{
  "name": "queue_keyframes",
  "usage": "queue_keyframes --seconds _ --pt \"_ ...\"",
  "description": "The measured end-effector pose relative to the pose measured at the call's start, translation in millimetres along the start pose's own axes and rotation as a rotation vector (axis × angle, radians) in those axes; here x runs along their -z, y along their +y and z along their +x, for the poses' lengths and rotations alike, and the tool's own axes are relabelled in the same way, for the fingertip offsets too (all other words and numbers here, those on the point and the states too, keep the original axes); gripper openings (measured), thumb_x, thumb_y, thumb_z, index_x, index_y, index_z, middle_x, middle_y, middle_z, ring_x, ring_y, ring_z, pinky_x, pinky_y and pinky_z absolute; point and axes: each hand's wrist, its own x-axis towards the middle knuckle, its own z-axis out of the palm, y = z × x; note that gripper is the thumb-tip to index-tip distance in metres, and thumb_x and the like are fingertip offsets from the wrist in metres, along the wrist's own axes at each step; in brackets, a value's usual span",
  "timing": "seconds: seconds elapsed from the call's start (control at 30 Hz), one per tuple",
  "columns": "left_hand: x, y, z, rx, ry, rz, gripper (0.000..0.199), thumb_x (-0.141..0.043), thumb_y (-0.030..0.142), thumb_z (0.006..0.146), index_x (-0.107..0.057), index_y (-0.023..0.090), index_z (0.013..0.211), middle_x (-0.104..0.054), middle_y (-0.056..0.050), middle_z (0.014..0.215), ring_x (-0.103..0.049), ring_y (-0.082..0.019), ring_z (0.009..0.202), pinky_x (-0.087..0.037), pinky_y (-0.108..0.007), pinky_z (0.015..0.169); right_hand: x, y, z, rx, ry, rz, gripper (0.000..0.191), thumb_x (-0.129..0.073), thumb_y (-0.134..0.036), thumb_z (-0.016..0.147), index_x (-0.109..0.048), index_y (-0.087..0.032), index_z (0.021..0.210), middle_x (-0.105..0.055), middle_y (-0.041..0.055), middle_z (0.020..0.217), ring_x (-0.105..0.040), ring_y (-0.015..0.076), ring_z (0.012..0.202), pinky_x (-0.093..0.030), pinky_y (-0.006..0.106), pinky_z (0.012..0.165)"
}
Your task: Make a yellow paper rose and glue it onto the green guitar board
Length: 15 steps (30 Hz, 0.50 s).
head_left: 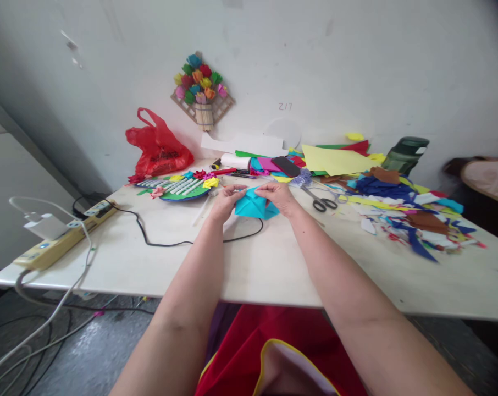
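Observation:
A folded piece of turquoise paper [251, 206] is held just above the white table, between both hands. My left hand [228, 201] pinches its left edge with thumb and fingers. On the other side, my right hand [277, 197] grips the upper right part, fingers closed on the paper. Creases run across its face, and a flap hangs down below the right fingers. Beyond the hands, to the left, lies a green and blue board [183, 190] with white rolled strips and paper flowers on it. Black-handled scissors [324, 204] rest to the right of my right hand.
Paper scraps [422, 214] pile up at the right, near a green bottle [405, 154]. A red plastic bag [158, 146] stands at the back left. A power strip [63, 236] sits on the left edge, and a black cable [162, 243] crosses the table below the hands.

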Motion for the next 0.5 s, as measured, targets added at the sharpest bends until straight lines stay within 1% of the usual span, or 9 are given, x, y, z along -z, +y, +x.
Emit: queue_keyframes --seconds 0.1,0.23,0.3,0.4,0.5 --pt "-1.2 0.6 -0.9 0.025 -0.012 -0.006 0.04 -0.077 0.033 0.058 -0.065 0.015 0.092 -0.063 0.0 0.064 -0.055 -0.011 0.052 -0.041 -0.023 0.05 -1.1 -1.5 -1.0 0.012 0.005 -0.014 0.026 -0.074 -0.037 0.056 -0.069 -0.015 0.068 -0.058 -0.0024 0.053 -0.049 0.0088 0.046 -0.042 0.022 0.042" --pt "-3.0 0.9 -1.8 0.038 -0.017 0.001 0.051 -0.079 0.031 0.053 -0.061 0.014 0.098 -0.064 0.001 0.064 -0.057 -0.011 0.052 -0.044 -0.024 0.053 -3.6 -0.3 -0.5 0.026 0.001 -0.048 0.025 -0.072 -0.035 0.057 -0.069 -0.014 0.07 -0.056 -0.0032 0.051 -0.046 0.0077 0.043 -0.042 0.022 0.041" --pt "-3.6 0.9 -1.8 0.03 -0.02 0.007 0.057 -0.08 0.03 0.051 -0.059 0.014 0.102 -0.063 0.002 0.062 -0.057 -0.011 0.052 -0.044 -0.024 0.053 -5.0 1.5 0.5 0.027 0.002 -0.055 0.027 -0.072 -0.034 0.057 -0.069 -0.014 0.075 -0.055 -0.0041 0.05 -0.045 0.0072 0.042 -0.041 0.022 0.04" --pt "-3.7 1.1 -1.3 0.025 -0.029 0.01 0.062 -0.08 0.03 0.051 -0.057 0.013 0.106 -0.063 0.002 0.061 -0.057 -0.012 0.052 -0.045 -0.025 0.054 -5.9 2.9 1.5 0.021 0.001 -0.046 0.035 -0.073 -0.034 0.057 -0.069 -0.016 0.088 -0.055 -0.0047 0.053 -0.045 0.0071 0.042 -0.041 0.022 0.04" --pt "-3.2 1.2 -0.9 0.015 -0.032 0.016 0.064 -0.08 0.031 0.052 -0.057 0.013 0.108 -0.062 0.002 0.061 -0.057 -0.012 0.051 -0.045 -0.025 0.054 -4.6 2.2 1.6 -0.01 0.008 -0.039 0.038 -0.069 -0.043 0.066 -0.068 -0.017 0.093 -0.05 -0.0053 0.051 -0.045 0.0081 0.042 -0.042 0.023 0.039"
